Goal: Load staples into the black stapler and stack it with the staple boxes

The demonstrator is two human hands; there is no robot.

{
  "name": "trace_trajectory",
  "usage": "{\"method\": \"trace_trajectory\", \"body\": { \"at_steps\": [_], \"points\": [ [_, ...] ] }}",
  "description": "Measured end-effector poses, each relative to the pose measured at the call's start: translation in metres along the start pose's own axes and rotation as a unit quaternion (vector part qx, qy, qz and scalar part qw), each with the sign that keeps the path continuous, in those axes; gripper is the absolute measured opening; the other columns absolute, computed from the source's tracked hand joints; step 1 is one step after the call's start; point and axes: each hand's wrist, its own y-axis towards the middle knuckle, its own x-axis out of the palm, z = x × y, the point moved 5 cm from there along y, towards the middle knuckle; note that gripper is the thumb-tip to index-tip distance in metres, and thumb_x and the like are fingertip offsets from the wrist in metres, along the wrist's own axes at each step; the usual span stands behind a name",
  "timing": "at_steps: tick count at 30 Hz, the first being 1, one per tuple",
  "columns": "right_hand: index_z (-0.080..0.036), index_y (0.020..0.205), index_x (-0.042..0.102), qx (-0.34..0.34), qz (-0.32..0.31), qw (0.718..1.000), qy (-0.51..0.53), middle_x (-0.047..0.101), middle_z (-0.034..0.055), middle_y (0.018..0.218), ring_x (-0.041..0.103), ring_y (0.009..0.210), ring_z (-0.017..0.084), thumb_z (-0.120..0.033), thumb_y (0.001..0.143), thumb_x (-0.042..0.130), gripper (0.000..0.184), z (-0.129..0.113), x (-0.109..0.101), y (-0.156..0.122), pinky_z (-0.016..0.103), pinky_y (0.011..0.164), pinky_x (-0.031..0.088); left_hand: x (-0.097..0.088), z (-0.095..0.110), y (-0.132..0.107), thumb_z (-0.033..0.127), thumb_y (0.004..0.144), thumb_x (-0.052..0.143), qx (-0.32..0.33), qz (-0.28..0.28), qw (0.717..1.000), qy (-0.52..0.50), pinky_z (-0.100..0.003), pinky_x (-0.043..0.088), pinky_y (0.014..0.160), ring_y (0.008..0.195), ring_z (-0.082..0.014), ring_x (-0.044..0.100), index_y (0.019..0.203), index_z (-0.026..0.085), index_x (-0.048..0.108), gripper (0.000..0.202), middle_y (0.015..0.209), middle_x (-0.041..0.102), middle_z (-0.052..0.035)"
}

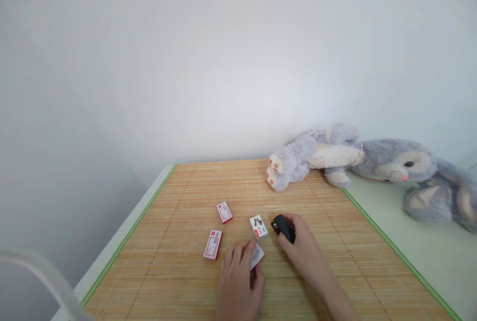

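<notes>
My left hand [238, 279] rests on the bamboo mat [179, 261] with its fingers closed over a small white and red box [258, 256], of which only a corner shows. My right hand [303, 249] grips a small black stapler [283, 227] against the mat, just right of the boxes. Three more small white and red boxes lie nearby: one [258, 226] right beside the stapler, one [224, 212] farther back, one [213, 244] to the left of my left hand.
A grey plush rabbit [357, 159] lies along the back right, its feet on the mat and its head on the pale tabletop [428, 256]. A white wall rises behind. A blurred pale strap [44, 276] crosses the lower left corner.
</notes>
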Motion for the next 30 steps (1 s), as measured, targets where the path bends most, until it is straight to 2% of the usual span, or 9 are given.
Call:
{"method": "trace_trajectory", "body": {
  "at_steps": [3,6,8,10,16,19,22,26,30],
  "points": [
    [-0.024,0.107,0.067,-0.042,-0.088,0.992,-0.081,0.070,0.0047,0.105,0.064,0.101,0.026,-0.016,0.075,0.056,0.035,-0.010,-0.018,0.001,0.041,0.093,0.048,0.001,0.001,-0.003,0.017,0.080,0.052,0.012,-0.015,1.000,0.014,-0.042,0.045,0.105,0.120,-0.0285,0.057,0.142,0.033,0.059,0.065,0.130,0.064,-0.0060],
    [-0.026,0.100,0.067,-0.064,-0.157,0.980,-0.107,0.069,0.0025,0.101,0.063,0.098,0.024,-0.011,0.070,0.052,0.037,-0.023,-0.029,-0.008,0.038,0.088,0.048,-0.001,0.005,0.006,0.016,0.080,0.050,0.022,-0.027,0.999,0.021,-0.041,0.044,0.102,0.117,-0.0280,0.057,0.151,0.036,0.048,0.074,0.126,0.064,-0.0061],
    [-0.026,0.097,0.068,-0.068,-0.193,0.974,-0.099,0.069,0.0010,0.098,0.063,0.095,0.023,-0.009,0.068,0.050,0.038,-0.032,-0.029,-0.014,0.035,0.085,0.048,-0.003,0.008,0.014,0.016,0.081,0.049,0.030,-0.032,0.999,0.015,-0.038,0.044,0.101,0.116,-0.0268,0.057,0.155,0.035,0.042,0.077,0.125,0.063,-0.0055],
    [-0.027,0.096,0.068,-0.066,-0.213,0.972,-0.078,0.069,0.0005,0.097,0.063,0.095,0.023,-0.008,0.068,0.050,0.038,-0.040,-0.022,-0.019,0.034,0.084,0.048,-0.005,0.008,0.019,0.017,0.081,0.048,0.032,-0.031,0.999,0.010,-0.037,0.043,0.102,0.117,-0.0265,0.056,0.152,0.032,0.046,0.072,0.127,0.063,-0.0057],
    [-0.026,0.104,0.068,-0.074,-0.189,0.979,-0.030,0.067,0.0034,0.103,0.062,0.101,0.024,-0.010,0.074,0.054,0.036,-0.054,0.020,-0.014,0.035,0.091,0.047,-0.003,-0.014,-0.007,0.021,0.065,0.058,-0.001,-0.039,0.999,0.035,-0.041,0.045,0.098,0.112,-0.0311,0.059,0.114,0.026,0.070,0.051,0.122,0.069,-0.0081],
    [-0.025,0.100,0.070,-0.080,-0.196,0.977,-0.011,0.067,0.0038,0.103,0.062,0.102,0.024,-0.010,0.074,0.057,0.033,-0.065,0.042,-0.010,0.036,0.091,0.047,0.000,-0.023,-0.020,0.022,0.059,0.063,-0.008,-0.014,0.999,0.048,-0.046,0.042,0.106,0.126,-0.0359,0.054,0.125,0.030,0.069,0.067,0.140,0.064,-0.0069],
    [-0.025,0.097,0.070,-0.082,-0.211,0.973,0.031,0.068,0.0035,0.104,0.062,0.104,0.024,-0.010,0.074,0.060,0.030,-0.078,0.054,-0.007,0.036,0.094,0.047,0.000,-0.029,-0.023,0.028,0.066,0.068,0.001,0.024,0.998,0.066,-0.050,0.035,0.114,0.136,-0.0377,0.048,0.137,0.032,0.063,0.071,0.153,0.054,-0.0052],
    [-0.025,0.111,0.068,-0.038,-0.222,0.954,0.198,0.069,0.0035,0.110,0.062,0.107,0.024,-0.022,0.082,0.069,0.029,-0.072,0.048,0.000,0.038,0.097,0.048,-0.003,-0.037,-0.020,0.036,0.076,0.069,0.009,0.064,0.993,0.095,-0.053,0.033,0.116,0.138,-0.0356,0.049,0.141,0.035,0.060,0.066,0.154,0.054,-0.0031],
    [-0.027,0.118,0.067,0.035,-0.178,0.915,0.360,0.068,0.0059,0.124,0.062,0.114,0.025,-0.035,0.083,0.078,0.038,-0.036,0.018,0.002,0.038,0.097,0.049,-0.002,-0.039,-0.022,0.039,0.077,0.069,0.028,0.100,0.987,0.126,-0.056,0.032,0.116,0.137,-0.0345,0.050,0.143,0.036,0.057,0.067,0.154,0.053,-0.0020]
  ]
}}
